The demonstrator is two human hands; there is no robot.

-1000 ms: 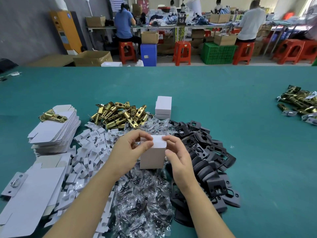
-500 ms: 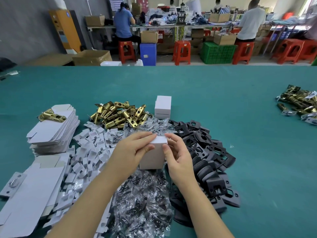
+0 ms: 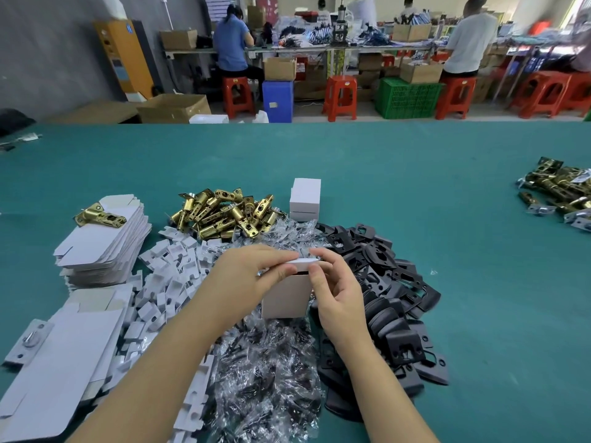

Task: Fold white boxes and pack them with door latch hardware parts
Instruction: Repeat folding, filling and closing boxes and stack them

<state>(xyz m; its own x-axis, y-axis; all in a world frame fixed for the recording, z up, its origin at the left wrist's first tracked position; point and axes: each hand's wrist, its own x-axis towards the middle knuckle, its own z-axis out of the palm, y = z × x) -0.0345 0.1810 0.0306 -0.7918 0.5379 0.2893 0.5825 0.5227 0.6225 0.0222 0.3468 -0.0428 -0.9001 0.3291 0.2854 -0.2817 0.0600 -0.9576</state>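
A small white box [image 3: 286, 298] stands upright on the pile of clear screw bags [image 3: 265, 375] in front of me. My left hand [image 3: 246, 276] lies over its top flap, thumb and fingers pinching the lid edge. My right hand [image 3: 335, 289] holds the box's right top corner with curled fingers. Brass latch bolts [image 3: 224, 215] are heaped behind, black strike plates [image 3: 383, 282] lie to the right, white card inserts [image 3: 169, 276] to the left. Two closed white boxes [image 3: 305, 198] are stacked beyond the bags.
Flat box blanks [image 3: 102, 241] are stacked at the left with one brass latch [image 3: 99, 214] on top; more blanks [image 3: 57, 346] lie nearer. Another latch heap [image 3: 559, 193] sits at the far right. Bare teal table [image 3: 479, 314] spreads to the right. People work at benches behind.
The box's top flap has come down from half raised to nearly flat. My left fingers have slid across the lid and both hands have drawn closer together on the top.
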